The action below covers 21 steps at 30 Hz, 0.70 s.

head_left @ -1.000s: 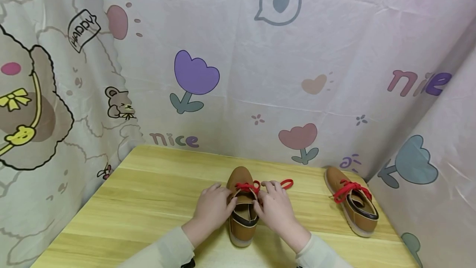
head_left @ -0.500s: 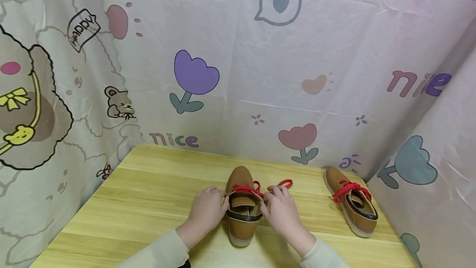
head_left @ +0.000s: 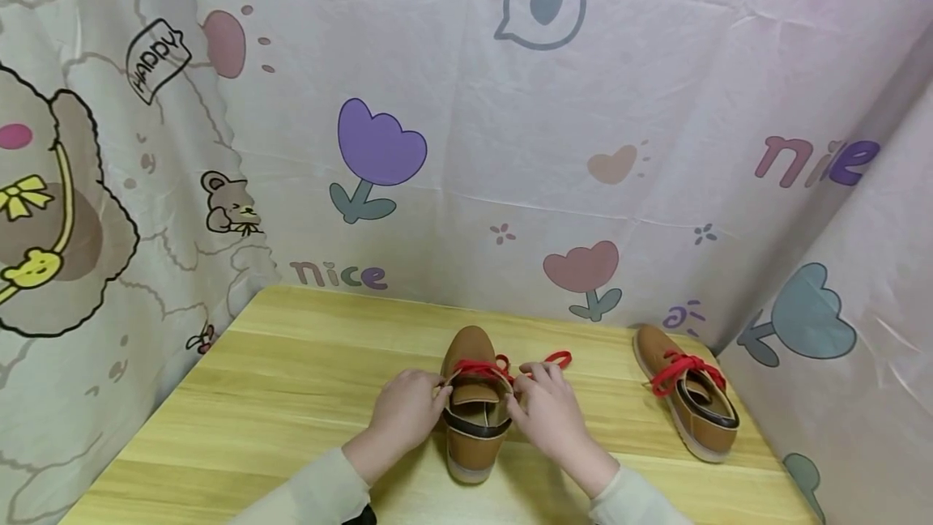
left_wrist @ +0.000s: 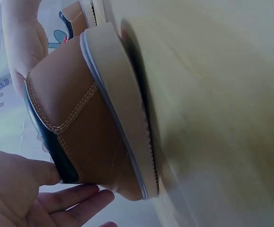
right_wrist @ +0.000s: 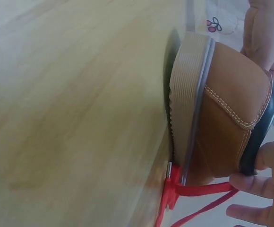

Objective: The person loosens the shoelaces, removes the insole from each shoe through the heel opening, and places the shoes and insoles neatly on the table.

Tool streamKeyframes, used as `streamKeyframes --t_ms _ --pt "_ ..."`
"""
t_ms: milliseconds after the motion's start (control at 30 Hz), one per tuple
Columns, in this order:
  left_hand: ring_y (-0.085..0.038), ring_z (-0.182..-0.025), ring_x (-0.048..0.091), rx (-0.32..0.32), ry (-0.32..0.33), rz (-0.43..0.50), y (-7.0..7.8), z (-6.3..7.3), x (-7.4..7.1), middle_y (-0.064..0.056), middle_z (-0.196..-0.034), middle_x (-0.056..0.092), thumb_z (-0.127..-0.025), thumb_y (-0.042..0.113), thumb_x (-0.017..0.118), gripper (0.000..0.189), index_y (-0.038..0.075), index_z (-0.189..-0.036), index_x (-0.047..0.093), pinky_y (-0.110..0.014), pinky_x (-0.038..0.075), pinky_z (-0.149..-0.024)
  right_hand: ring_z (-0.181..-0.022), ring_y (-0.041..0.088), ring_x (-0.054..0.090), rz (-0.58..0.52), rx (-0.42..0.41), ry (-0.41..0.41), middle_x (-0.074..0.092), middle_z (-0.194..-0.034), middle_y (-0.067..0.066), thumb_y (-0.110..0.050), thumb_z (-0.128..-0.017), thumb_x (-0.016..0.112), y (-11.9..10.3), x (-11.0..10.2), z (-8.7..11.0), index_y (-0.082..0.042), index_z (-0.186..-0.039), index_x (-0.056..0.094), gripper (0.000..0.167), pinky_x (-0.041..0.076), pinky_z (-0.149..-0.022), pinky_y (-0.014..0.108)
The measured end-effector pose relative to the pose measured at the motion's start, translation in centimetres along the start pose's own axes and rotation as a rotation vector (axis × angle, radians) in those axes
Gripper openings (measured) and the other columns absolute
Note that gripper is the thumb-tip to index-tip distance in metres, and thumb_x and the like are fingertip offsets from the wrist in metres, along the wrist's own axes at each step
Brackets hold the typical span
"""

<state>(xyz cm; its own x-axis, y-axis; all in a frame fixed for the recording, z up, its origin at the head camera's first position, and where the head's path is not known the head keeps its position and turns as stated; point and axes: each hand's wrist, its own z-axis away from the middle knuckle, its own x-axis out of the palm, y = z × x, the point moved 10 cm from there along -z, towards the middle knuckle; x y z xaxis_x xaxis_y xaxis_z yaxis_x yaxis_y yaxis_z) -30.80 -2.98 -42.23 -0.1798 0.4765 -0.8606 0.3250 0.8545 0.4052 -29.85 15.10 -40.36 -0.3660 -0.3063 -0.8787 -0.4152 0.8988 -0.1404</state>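
Note:
A brown leather shoe [head_left: 474,454] stands upright on the table, toe pointing away, its red lace [head_left: 477,369] across the front. My left hand [head_left: 406,407] pinches the left edge of the opening, thumb at the dark collar and fingers outside, as the left wrist view shows beside the shoe's side [left_wrist: 94,123]. On the opposite edge my right hand [head_left: 555,413] pinches in the same way. Between them the opening is spread wide, and the tongue [head_left: 477,393] shows inside. A loose red lace end [right_wrist: 175,187] hangs down by the sole in the right wrist view.
A matching brown shoe [head_left: 710,428] with its red lace tied in a bow stands at the right of the wooden table [head_left: 306,355]. Behind and at both sides hangs a printed curtain [head_left: 466,104]. One lace loop [head_left: 560,359] lies beyond my right hand.
Both hands have moved apart, outward from the shoe. Its opening has spread wider, and more of the tongue shows. Over the last half second almost nothing differs.

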Motion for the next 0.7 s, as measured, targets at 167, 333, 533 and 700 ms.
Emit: streamKeyframes --t_ms 167,333,533,700 --pt "-0.031 -0.101 0.065 0.018 0.011 -0.018 0.8 -0.6 0.1 -0.006 -0.1 0.074 -0.096 0.036 0.067 0.029 0.01 -0.101 0.078 -0.051 0.051 -0.085 -0.109 0.033 0.054 0.003 -0.034 0.026 0.067 -0.112 0.01 -0.031 -0.087 0.074 -0.6 -0.3 -0.6 -0.021 -0.07 0.059 0.025 0.048 -0.089 0.052" --pt "-0.03 -0.103 0.064 0.017 0.041 -0.05 1.3 -1.2 -0.1 -0.004 -0.1 0.074 -0.097 0.044 0.063 0.034 0.013 -0.097 0.077 -0.051 0.051 -0.086 -0.111 0.034 0.054 0.026 -0.032 0.047 0.067 -0.113 0.009 -0.034 -0.088 0.074 -1.0 -0.7 -1.5 -0.022 -0.067 0.057 0.03 0.046 -0.092 0.052" --pt "-0.027 -0.095 0.064 0.035 0.09 -0.101 1.9 -2.1 -0.5 -0.003 -0.09 0.074 -0.095 0.043 0.067 0.032 0.014 -0.085 0.076 -0.048 0.051 -0.081 -0.114 0.036 0.053 0.057 -0.036 0.075 0.067 -0.114 0.01 -0.031 -0.089 0.073 -1.7 -1.0 -2.7 -0.019 -0.071 0.064 0.023 0.046 -0.094 0.053" --pt "-0.025 -0.096 0.064 0.066 0.145 -0.161 2.1 -2.4 -0.8 -0.001 -0.086 0.072 -0.094 0.035 0.069 0.026 0.016 -0.077 0.073 -0.047 0.051 -0.086 -0.113 0.036 0.054 0.086 -0.041 0.106 0.067 -0.113 0.011 -0.023 -0.085 0.072 -2.0 -1.1 -3.1 -0.016 -0.073 0.068 0.015 0.047 -0.088 0.052"
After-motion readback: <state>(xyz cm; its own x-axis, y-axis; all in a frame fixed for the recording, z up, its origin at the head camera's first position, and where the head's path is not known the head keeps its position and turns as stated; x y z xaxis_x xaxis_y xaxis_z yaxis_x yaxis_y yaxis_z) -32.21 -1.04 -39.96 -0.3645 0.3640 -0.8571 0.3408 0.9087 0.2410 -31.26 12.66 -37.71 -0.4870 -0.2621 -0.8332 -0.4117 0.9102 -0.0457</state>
